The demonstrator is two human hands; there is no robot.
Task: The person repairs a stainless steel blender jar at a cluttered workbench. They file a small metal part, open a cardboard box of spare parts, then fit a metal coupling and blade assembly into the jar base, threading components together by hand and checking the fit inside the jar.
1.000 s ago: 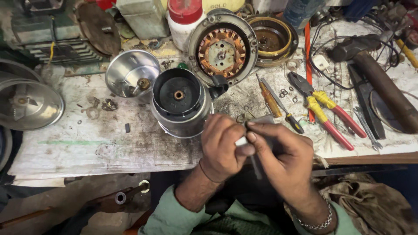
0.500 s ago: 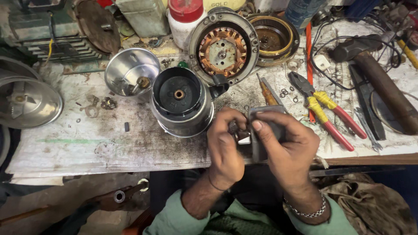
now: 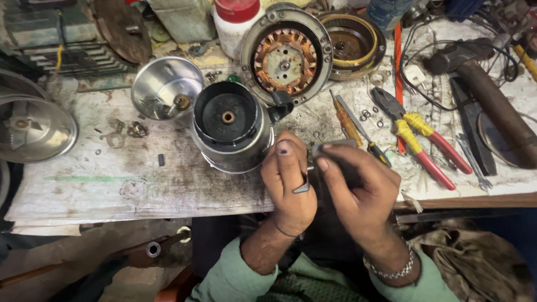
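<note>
Both hands meet at the near edge of the bench (image 3: 140, 184). The left hand (image 3: 291, 182) is curled, with its thumb up, and pinches a small grey metal part (image 3: 302, 186) between its fingers. The right hand (image 3: 358, 190) wraps around a dark grey block (image 3: 335, 159) and holds it just beside the left hand. The small part sits between the two hands, right in front of the round metal motor housing (image 3: 232, 131).

Half a second ago the hands were pressed closer together and the left thumb was tucked down. Now the left thumb is lifted and the small part shows more. A second ago the right hand held a thin pale piece across to the left hand; that piece is no longer seen.

The motor housing has not moved. Far behind it lies the copper-wound stator (image 3: 285, 56). To the left is a shiny metal funnel (image 3: 165, 86). To the right lie a yellow screwdriver (image 3: 347, 123) and red-and-yellow pliers (image 3: 419, 137), all in their old places.
</note>
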